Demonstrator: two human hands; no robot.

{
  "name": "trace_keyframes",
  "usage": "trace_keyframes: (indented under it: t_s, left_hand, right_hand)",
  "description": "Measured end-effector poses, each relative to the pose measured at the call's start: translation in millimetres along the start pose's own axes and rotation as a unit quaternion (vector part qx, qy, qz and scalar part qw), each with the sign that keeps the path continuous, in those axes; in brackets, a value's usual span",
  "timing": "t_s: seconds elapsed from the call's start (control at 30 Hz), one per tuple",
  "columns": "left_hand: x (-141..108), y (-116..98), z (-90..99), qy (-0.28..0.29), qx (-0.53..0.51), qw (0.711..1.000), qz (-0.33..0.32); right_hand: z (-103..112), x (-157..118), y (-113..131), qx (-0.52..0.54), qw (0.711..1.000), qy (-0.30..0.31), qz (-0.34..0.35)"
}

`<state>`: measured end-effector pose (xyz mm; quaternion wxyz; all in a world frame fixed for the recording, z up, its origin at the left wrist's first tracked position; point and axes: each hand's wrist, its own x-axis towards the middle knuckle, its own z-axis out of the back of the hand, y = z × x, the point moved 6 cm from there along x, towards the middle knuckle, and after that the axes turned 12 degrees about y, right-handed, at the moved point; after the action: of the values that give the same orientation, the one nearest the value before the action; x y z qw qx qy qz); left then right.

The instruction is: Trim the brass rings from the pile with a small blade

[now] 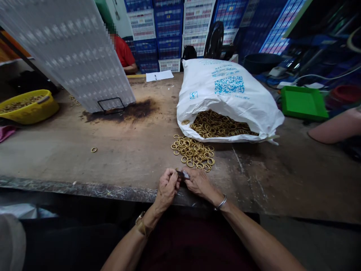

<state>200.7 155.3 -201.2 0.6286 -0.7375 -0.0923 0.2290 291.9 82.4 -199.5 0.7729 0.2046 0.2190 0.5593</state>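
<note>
My left hand point(168, 185) and my right hand point(199, 183) meet near the table's front edge, fingers closed. Between them is a small dark tool with a pale, shiny part point(184, 175), which my right hand grips. The fingers of my left hand are pinched at the tool's left end; what they hold is too small to make out. Just beyond my hands lies a loose pile of gold-coloured rings point(194, 152). Behind it, a white sack point(208, 82) lies on its side, its open mouth showing many more rings. One single ring point(94, 149) rests apart on the left.
A yellow basin point(36, 111) of rings stands at the far left of the wooden table point(126, 150). A tall translucent panel stack point(84, 56) leans behind it. At the right are a green tray point(304, 103) and a pink cylindrical shape point(335, 126). A person in red is across the table.
</note>
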Motion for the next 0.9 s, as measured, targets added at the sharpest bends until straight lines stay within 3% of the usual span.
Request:
trace_keyframes:
  t_s: [0.2, 0.37, 0.47, 0.57, 0.73, 0.9]
  left_hand:
    - [-8, -5, -1.0, 0.020, -0.029, 0.999, 0.018]
    - [-26, -15, -19.4, 0.126, -0.133, 0.983, 0.024]
    - [-27, -16, -13.5, 0.084, -0.227, 0.970, 0.025]
    - [-23, -11, -3.0, 0.044, -0.257, 0.964, 0.043]
    - [-23, 0, 3.8, 0.055, -0.329, 0.940, 0.068]
    - [-24, 12, 4.1, 0.065, -0.415, 0.902, 0.101]
  right_hand:
    - [0, 7, -2, -0.060, 0.997, 0.031, -0.044]
    - [2, 21, -4, -0.102, 0.989, 0.019, -0.105]
    - [3, 34, 2, -0.108, 0.987, 0.008, -0.122]
    - [7, 48, 7, -0.130, 0.981, -0.005, -0.142]
    - [14, 70, 7, -0.156, 0.975, 0.012, -0.160]
    - [21, 69, 9, -0.157, 0.976, 0.017, -0.150]
